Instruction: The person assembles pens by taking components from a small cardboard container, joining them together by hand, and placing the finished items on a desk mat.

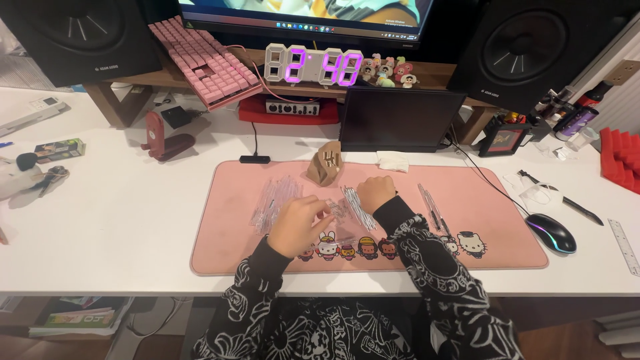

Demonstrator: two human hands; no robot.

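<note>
a small clear tube piece (331,212) sits pinched at the left hand (300,225) fingertips over the pink mat (507,220); the right hand (377,192) is clenched around a bundle of clear tubes (357,208). by my reading much is left: a loose pile (277,198) lies unsorted at left, a few pieces (430,203) at right, on the white bench (120,220).

Bare pink mat (507,227) is lying open right of the hands, up to the mouse (551,233). Clear tube piles (275,200) are crowding the left, a brown pouch (325,164) is blocking straight ahead, and white worktop (113,220) is stretching free farther left.
</note>
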